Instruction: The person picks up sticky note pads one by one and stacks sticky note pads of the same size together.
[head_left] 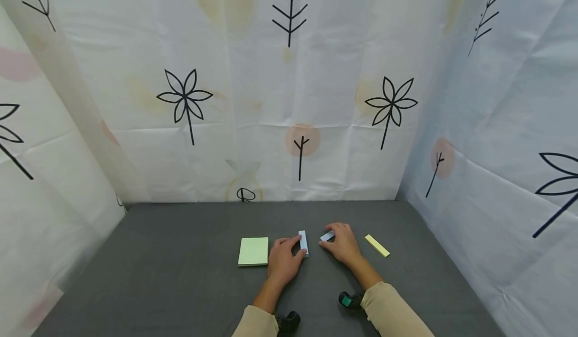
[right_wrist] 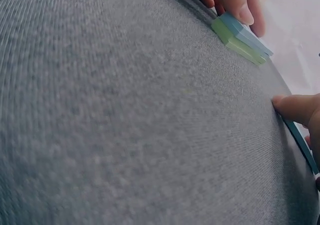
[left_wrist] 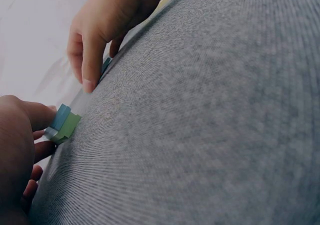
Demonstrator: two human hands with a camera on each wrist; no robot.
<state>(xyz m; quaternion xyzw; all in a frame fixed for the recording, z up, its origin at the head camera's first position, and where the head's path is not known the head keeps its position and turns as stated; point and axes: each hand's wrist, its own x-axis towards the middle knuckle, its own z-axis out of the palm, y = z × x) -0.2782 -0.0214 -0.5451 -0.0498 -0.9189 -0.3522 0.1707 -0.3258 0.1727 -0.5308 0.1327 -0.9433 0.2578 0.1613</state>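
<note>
My left hand (head_left: 284, 262) pinches a narrow light-blue sticky note pad (head_left: 303, 242) between thumb and fingers. Under that pad, in the left wrist view, lies a green strip pad (left_wrist: 69, 127), the two stacked with their long sides roughly aligned. To the right, my right hand (head_left: 344, 244) holds a second blue strip pad (head_left: 327, 235) low against the table, thumb at its near side and fingers at the far side. Part of this second pad is hidden by the hand. A gap of table separates the two hands.
A pale green square sticky note pad (head_left: 253, 251) lies just left of my left hand. Right of my right hand a yellow strip pad (head_left: 377, 245) lies at a slant. The grey table (head_left: 180, 287) meets patterned white curtains (head_left: 334, 166) at the back and sides.
</note>
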